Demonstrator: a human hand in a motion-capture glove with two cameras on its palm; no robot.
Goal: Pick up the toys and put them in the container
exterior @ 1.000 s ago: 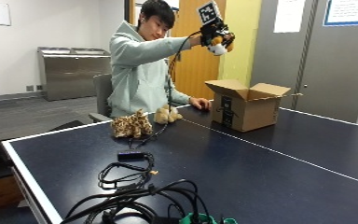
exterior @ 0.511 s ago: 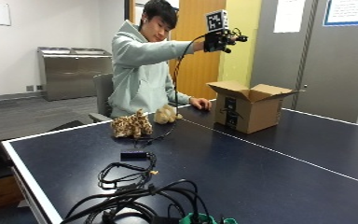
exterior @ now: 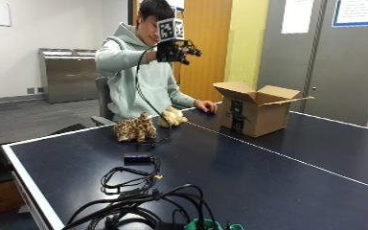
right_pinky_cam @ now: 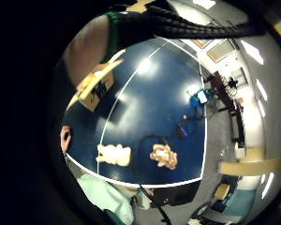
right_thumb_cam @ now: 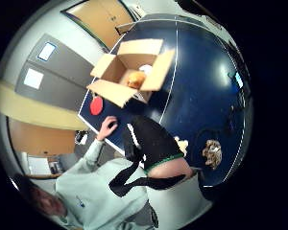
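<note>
- Toys are lying on the dark blue table [exterior: 311, 163] near the person's edge: a spotted leopard plush [exterior: 135, 130] and, just beside it, a pale cream plush [exterior: 171, 116].
- Gloved right hand [exterior: 179, 49] is hanging high in the air in front of the person's chest, holding nothing, its fingers spreading outward and relaxed.
- Cardboard box [exterior: 255, 110] is standing with flaps open further along the table, well apart from the two plush toys; the bare left hand [exterior: 205, 106] is resting on the table between them.
- Thumb-side palm view is looking down into the box [right_thumb_cam: 129, 72] and showing a yellow-orange toy [right_thumb_cam: 135, 79] inside, which the outside view is hiding behind the box wall; a red disc [right_thumb_cam: 96, 106] is lying beside the box there.
- Little-finger palm view is showing both plush toys [right_pinky_cam: 113, 154] [right_pinky_cam: 164, 156] near the table's white edge line, with open blue surface between them and the box.
- Black cables [exterior: 139, 201] are coiling near the table's front corner.
</note>
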